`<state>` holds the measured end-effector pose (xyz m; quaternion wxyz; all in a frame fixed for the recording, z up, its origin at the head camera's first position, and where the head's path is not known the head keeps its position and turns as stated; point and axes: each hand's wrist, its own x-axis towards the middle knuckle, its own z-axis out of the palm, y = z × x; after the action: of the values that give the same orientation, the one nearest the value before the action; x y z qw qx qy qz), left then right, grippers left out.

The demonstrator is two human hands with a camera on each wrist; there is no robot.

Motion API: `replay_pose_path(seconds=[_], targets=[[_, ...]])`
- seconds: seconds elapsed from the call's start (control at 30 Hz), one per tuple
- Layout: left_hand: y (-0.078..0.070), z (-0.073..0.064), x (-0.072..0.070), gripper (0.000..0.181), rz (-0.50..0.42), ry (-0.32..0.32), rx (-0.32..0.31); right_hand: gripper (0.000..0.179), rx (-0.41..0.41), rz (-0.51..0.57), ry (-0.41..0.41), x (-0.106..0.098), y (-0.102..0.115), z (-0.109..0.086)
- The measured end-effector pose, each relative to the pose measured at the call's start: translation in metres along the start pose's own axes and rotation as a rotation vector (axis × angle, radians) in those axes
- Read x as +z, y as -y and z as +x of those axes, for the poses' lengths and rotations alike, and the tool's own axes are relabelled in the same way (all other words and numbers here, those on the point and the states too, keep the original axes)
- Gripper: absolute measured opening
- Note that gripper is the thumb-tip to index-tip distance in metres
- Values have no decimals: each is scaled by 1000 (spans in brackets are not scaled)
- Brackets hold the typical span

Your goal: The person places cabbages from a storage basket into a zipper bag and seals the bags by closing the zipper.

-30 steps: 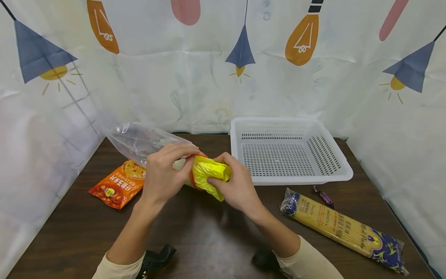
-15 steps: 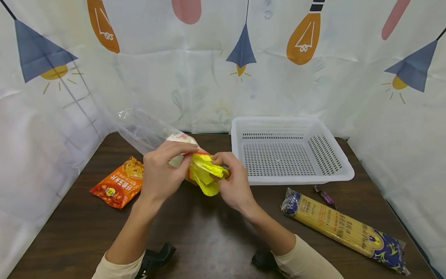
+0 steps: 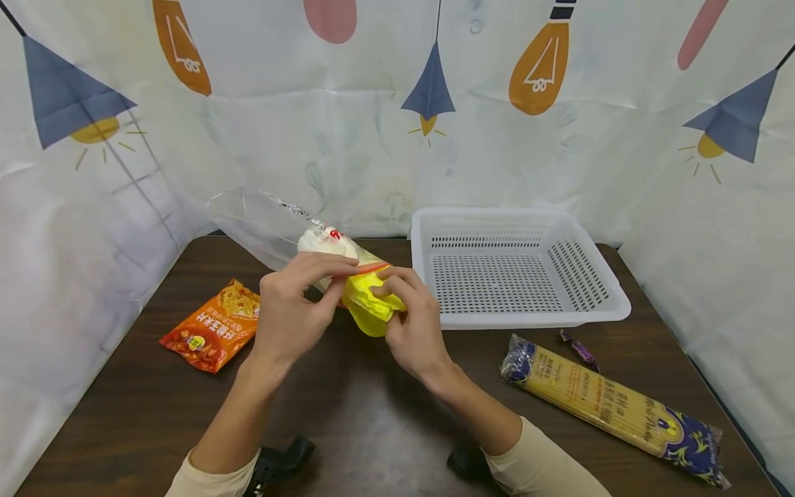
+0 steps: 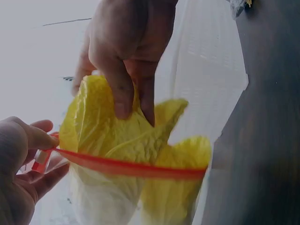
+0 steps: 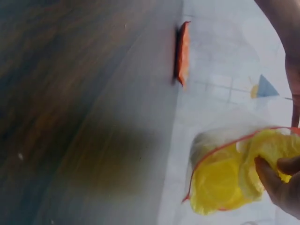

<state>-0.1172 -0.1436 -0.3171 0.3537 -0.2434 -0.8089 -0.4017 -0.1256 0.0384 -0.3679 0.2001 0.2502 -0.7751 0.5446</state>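
Observation:
Over the middle of the table, both hands work at a clear plastic bag [image 3: 248,221] with a red strip [image 4: 131,168] along its mouth. Crumpled yellow plastic [image 3: 366,307] bulges out past that strip, and something whitish shows inside the bag in the head view. My left hand [image 3: 298,297] pinches the bag's edge at the red strip, thumb opposite the fingers. With bent fingers and thumb, my right hand [image 3: 416,321] grips the yellow plastic, a fold of it visible between the fingertips in the left wrist view. The bag's far end puffs up towards the back left.
An orange snack pouch [image 3: 214,324] lies on the table [image 3: 124,407] at the left. Behind the right hand stands a white perforated basket [image 3: 534,321]. A spaghetti packet [image 3: 602,404] and a small purple-wrapped item [image 3: 580,351] lie at the right. A printed curtain [image 3: 261,152] hangs behind.
The bag's puffed end has risen and more of the whitish contents shows. The yellow plastic has shifted up slightly, with the right hand changing its finger placement on it. The left hand stays at the mouth.

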Motion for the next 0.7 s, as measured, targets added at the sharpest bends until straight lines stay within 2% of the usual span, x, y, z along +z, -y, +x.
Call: replay_pose_path(seconds=[0.13,0.33,0.5,0.6,0.7], targets=[[3,1,-1,23,-23,-6,-7,40,-94,-95,24,-1,0,-1],[6,3,-3,20,-56,-26,-38,37,-114,-98,35,-4,1,-1],[7,3,-4,22,-58,-23,-50,37,-186,-120,52,-7,-1,1],[6,2,-3,24,-71,-10,-45,39,-147,-95,62,-8,-2,3],[4,1,-1,24,-81,13,-29,37,-4,-9,57,-8,0,4]])
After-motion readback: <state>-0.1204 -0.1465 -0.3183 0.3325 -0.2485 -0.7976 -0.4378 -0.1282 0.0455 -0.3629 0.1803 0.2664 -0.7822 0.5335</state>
